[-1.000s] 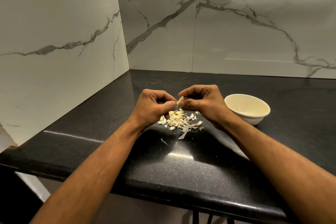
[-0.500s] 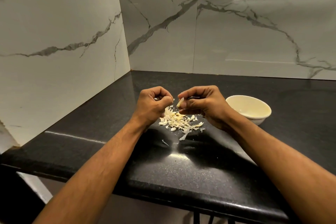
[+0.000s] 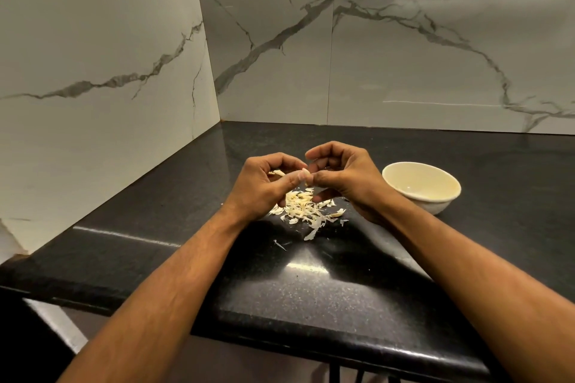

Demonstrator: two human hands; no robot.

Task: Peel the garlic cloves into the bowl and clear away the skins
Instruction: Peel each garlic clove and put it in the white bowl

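From the head view, the only one I have, I take the bowl (image 3: 421, 186) as my landmark: it stands on the black table (image 3: 311, 289), cream-coloured, and from this angle I can see nothing in it, though its near inside wall is hidden. Just left of the bowl both hands meet above a heap of skins (image 3: 306, 210) lying on the table. My right hand (image 3: 345, 179), the one nearer the bowl, has its fingers curled round a clove (image 3: 306, 176), of which only a pale tip shows between the fingertips. My left hand (image 3: 264, 186), farther from the bowl, pinches at that same clove with thumb and forefinger, and a scrap of skin shows inside its curled fingers. I judge the peeling to be under way on this clove, with the sweep of skins not yet begun. The clove should be small, firm and slick once bare, so I would keep it held by its sides with the right hand and pull the skin from the tip end. The skins look papery and very light; they will scatter at a careless sweep, so they want gathering gently toward one spot left of the bowl.
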